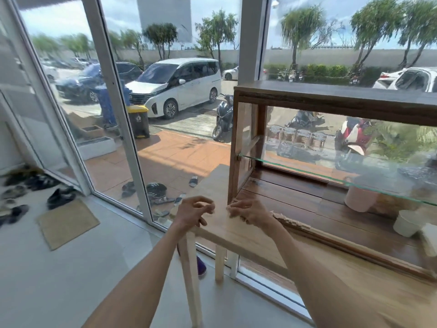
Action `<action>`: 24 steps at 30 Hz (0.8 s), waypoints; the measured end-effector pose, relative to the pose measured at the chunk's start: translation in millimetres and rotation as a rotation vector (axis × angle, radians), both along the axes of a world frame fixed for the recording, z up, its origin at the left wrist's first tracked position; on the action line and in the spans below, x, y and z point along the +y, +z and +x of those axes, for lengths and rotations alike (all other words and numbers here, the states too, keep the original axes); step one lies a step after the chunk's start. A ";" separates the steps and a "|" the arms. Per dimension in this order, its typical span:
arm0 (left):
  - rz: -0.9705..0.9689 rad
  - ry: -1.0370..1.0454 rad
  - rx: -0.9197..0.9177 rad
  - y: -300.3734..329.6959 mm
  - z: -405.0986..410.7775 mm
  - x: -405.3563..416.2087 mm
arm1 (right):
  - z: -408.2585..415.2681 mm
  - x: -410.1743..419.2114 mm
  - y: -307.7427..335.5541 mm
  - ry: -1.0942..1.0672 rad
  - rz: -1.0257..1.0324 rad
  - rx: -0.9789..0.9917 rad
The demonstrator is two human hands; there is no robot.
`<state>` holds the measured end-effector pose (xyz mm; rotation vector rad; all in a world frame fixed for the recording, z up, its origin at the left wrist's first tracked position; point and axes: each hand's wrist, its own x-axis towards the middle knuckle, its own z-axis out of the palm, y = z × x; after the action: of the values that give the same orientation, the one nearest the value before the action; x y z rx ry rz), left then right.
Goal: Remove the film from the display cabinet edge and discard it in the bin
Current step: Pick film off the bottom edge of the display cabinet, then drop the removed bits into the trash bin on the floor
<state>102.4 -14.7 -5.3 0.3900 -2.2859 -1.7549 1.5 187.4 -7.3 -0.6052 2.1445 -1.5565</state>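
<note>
The display cabinet (331, 100), dark wood with glass panes, stands on a light wooden table (236, 235). Ragged, pale film (292, 222) curls up along the cabinet's lower front edge, starting at the bottom left corner. My right hand (249, 213) is at that corner, fingertips pinched on the loose end of the film. Just left of it, my left hand (194, 213) hovers over the table's edge with thumb and forefinger pressed together; whether a scrap of film is between them is unclear.
Inside the cabinet are a glass shelf (331, 177), jars (298, 138) and pale cups (360, 197). A glass wall (113, 95) is on the left, with shoes (60, 196) and a mat (67, 222) on the floor. A yellow-lidded bin (138, 121) stands outside.
</note>
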 end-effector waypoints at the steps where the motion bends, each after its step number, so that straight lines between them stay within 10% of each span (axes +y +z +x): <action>1: 0.025 0.028 -0.004 -1.5 12.2 -3.1 | 5.2 -4.0 -2.5 0.036 0.000 -0.004; 24: 0.259 0.592 -0.292 -152.7 276.8 -103.8 | 183.0 -180.0 -121.7 0.487 0.216 -0.252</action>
<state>379.3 -118.5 -158.0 1.2936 -1.8177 -1.7432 184.5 7.3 -129.0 -0.7446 1.7753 -1.0615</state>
